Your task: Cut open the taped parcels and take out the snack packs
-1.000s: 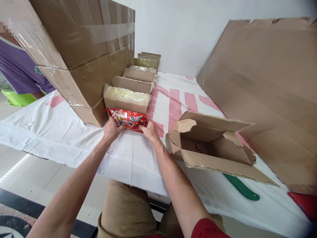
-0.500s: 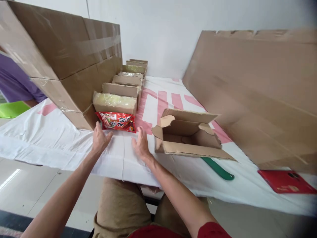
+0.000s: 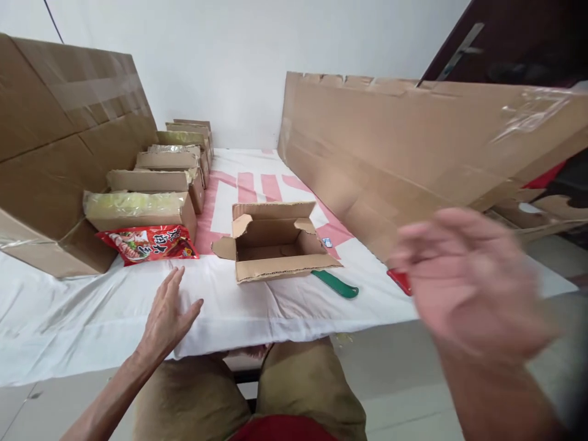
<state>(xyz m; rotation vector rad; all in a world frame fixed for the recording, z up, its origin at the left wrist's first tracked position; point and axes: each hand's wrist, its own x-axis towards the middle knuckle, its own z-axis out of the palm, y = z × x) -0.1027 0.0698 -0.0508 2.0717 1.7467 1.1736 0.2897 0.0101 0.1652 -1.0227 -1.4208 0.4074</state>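
Red packet (image 3: 149,245): released by you within the last second, so it rests unaided before the taped box (image 3: 138,207); glossy, food-printed, dark-lettered | your left hand (image 3: 163,318): spread, empty, just beside it | open carton (image 3: 275,267): between your hands | your right hand (image 3: 468,285): swung far right, blurred, grip can't be told

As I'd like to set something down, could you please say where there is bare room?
Cloth lies bare behind the open box, between the small boxes and cardboard panel, and in front of it, right of the left hand. Left is crowded: red packet, small boxes, stacked cartons.
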